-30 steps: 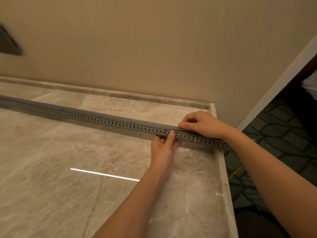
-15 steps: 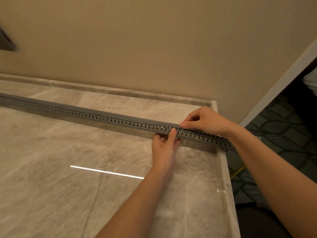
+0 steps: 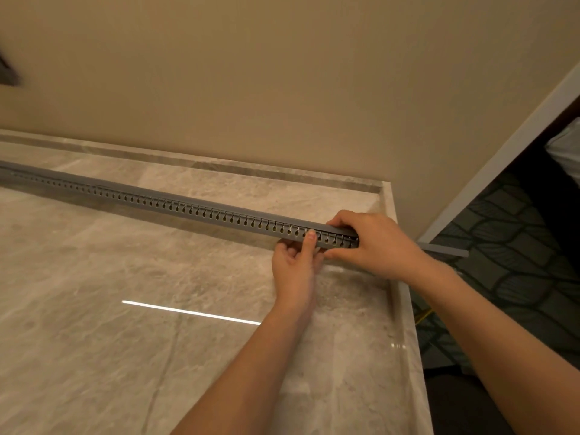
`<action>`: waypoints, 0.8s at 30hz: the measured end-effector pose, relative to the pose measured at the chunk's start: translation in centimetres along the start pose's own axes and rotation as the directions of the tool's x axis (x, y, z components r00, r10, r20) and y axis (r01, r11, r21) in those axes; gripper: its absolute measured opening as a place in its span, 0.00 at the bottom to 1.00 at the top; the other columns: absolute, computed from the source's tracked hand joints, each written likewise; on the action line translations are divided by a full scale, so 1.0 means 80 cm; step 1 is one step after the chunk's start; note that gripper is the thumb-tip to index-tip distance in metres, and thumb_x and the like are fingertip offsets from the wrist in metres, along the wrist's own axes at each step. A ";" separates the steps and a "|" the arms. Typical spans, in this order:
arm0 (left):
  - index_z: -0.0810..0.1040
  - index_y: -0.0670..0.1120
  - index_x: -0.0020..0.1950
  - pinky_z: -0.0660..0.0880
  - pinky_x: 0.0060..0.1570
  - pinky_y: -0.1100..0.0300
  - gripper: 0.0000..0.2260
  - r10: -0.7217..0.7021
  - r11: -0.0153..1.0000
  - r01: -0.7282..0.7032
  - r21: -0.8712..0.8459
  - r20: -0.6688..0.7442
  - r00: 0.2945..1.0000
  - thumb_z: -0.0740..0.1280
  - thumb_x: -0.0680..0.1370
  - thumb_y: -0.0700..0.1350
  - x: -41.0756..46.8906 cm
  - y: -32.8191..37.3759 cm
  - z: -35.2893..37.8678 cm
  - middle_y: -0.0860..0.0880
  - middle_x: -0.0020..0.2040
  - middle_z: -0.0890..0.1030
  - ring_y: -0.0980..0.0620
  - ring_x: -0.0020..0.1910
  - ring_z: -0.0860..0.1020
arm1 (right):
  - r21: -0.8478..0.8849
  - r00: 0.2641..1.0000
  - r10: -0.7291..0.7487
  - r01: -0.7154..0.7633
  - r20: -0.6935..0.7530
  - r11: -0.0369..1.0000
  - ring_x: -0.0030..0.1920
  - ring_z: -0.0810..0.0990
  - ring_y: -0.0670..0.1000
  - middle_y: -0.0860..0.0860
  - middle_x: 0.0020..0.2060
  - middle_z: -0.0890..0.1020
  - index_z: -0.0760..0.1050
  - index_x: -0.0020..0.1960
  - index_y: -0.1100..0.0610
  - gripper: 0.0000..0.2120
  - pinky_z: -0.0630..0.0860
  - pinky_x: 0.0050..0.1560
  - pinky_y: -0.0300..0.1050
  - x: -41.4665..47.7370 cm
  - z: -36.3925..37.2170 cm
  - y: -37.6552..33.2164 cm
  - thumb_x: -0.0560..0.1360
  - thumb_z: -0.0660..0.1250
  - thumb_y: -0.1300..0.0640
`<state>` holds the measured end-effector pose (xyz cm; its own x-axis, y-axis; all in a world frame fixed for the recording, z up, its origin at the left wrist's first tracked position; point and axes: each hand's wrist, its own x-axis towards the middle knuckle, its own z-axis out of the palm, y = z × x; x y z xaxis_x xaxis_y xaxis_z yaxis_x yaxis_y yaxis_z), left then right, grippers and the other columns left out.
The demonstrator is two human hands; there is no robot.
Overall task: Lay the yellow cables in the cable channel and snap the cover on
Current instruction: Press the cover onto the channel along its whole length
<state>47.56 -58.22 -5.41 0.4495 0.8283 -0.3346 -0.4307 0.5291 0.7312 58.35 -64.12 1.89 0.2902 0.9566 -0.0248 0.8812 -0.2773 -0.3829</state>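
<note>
Item: my left hand [image 3: 295, 271]. Palm on the desk [image 3: 94, 340], thumb raised against the slotted side of the cable channel [image 3: 194, 211], other fingers curled under at its foot. It braces the channel without wrapping it.

Item: my right hand [image 3: 373, 243]. Closed over the channel's right end, fingers on top, thumb at the near side; it grips channel and cover [image 3: 157, 193] together.

Item: cable channel, grey, slotted. Lies across the desk from far left to the right edge, where both hands meet. Yellow shows through some slots near my hands, so I judge the yellow cables [image 3: 275, 228] laid inside.

Item: cover. Grey strip on top of the channel along its length; a grey end [image 3: 445, 250] juts past the desk edge beyond my right wrist.

Step in hand, as I judge it: pressing the cover home at the right end. The next move calls for firm downward pressure while the left thumb keeps the wall from splaying; whether the far stretch is fully seated I cannot tell.

Item: desk. Polished grey-beige marble, raised rim [image 3: 405, 309], one bright light reflection [image 3: 191, 313].

Item: room. Beige wall [image 3: 282, 89] behind; white door frame [image 3: 502, 152] right; dark patterned carpet [image 3: 508, 246], with a yellow strand [image 3: 424, 316] low beside the desk.
</note>
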 end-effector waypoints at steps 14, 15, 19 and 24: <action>0.74 0.40 0.52 0.79 0.42 0.65 0.07 0.030 0.999 -0.030 -0.023 0.011 0.999 0.67 0.76 0.39 0.001 -0.004 -0.002 0.43 0.48 0.81 0.51 0.47 0.83 | -0.254 0.982 -0.047 -0.002 -0.185 0.967 0.45 0.76 0.50 0.49 0.46 0.79 0.73 0.54 0.52 0.13 0.65 0.39 0.41 -0.003 0.020 -0.007 0.72 0.67 0.48; 0.74 0.40 0.52 0.79 0.42 0.64 0.07 0.031 0.999 -0.031 -0.024 0.010 0.999 0.67 0.76 0.39 0.001 -0.003 -0.002 0.44 0.48 0.81 0.52 0.47 0.83 | -0.253 0.984 -0.047 0.002 -0.173 0.967 0.45 0.77 0.50 0.49 0.46 0.79 0.73 0.54 0.52 0.13 0.66 0.39 0.41 -0.002 0.019 -0.006 0.72 0.67 0.48; 0.73 0.39 0.55 0.79 0.42 0.64 0.09 0.029 0.999 -0.028 -0.025 0.006 1.000 0.67 0.76 0.39 -0.001 -0.003 -0.001 0.43 0.49 0.81 0.52 0.47 0.83 | -0.236 0.985 -0.032 -0.008 -0.168 0.972 0.44 0.76 0.49 0.47 0.45 0.79 0.74 0.53 0.51 0.13 0.67 0.38 0.41 -0.003 0.019 -0.004 0.72 0.68 0.47; 0.73 0.40 0.52 0.80 0.42 0.63 0.06 0.014 0.999 -0.015 -0.038 -0.022 1.000 0.67 0.77 0.38 -0.002 0.001 0.004 0.44 0.48 0.81 0.51 0.46 0.83 | -0.220 0.983 -0.019 -0.022 -0.185 0.975 0.45 0.76 0.48 0.47 0.45 0.79 0.75 0.52 0.51 0.12 0.67 0.37 0.40 -0.001 0.020 -0.006 0.71 0.69 0.48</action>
<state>47.72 -58.38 -5.13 0.4262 0.8394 -0.3373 -0.4665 0.5234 0.7130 57.33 -63.96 0.60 0.3373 0.9288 0.1537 0.9350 -0.3115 -0.1695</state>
